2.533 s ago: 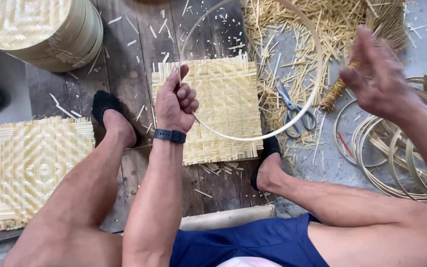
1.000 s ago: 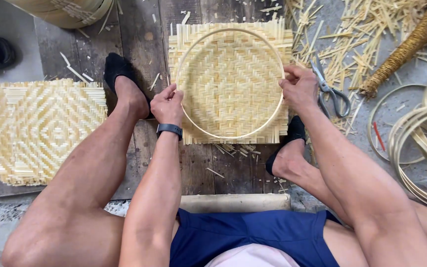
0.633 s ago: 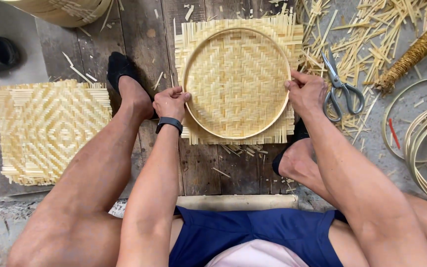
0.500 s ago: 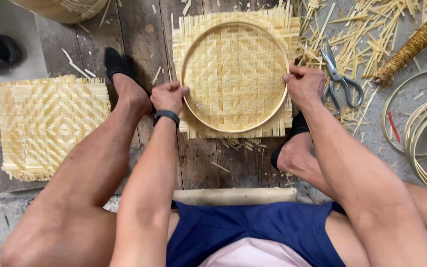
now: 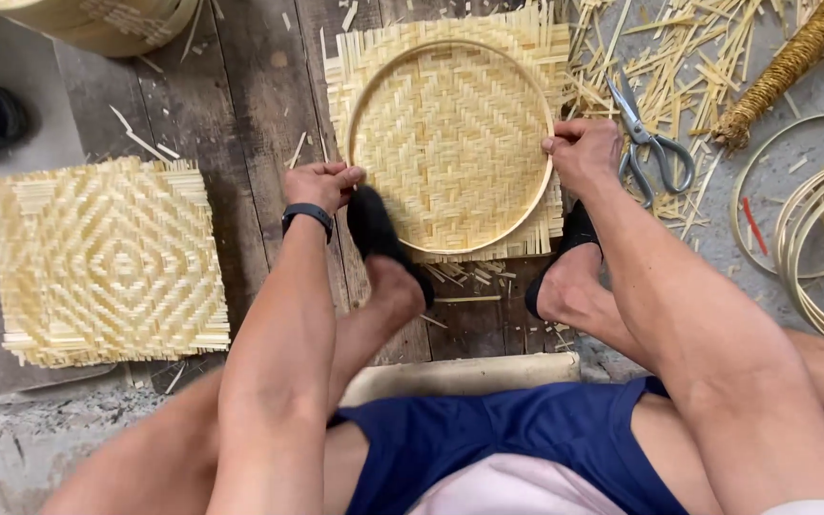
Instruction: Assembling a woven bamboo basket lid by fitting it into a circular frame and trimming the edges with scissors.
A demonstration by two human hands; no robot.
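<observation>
My left hand [image 5: 321, 183] and right hand [image 5: 584, 153] pinch the hoop [image 5: 450, 148] on the mat [image 5: 450, 38]. My left foot [image 5: 383, 243] presses the mat's edge.

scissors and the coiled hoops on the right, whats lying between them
In the head view, grey floor strewn with bamboo scraps lies between the scissors and the coiled hoops; nothing larger.

Left hand [image 5: 321, 181] and right hand [image 5: 584, 153] pinching opposite sides of bamboo hoop [image 5: 362, 91] laid on square woven mat [image 5: 450, 133]; left foot [image 5: 383, 243] on mat's near-left edge; scissors [image 5: 650, 143] just right; stacked mats [image 5: 107, 262] well left
</observation>
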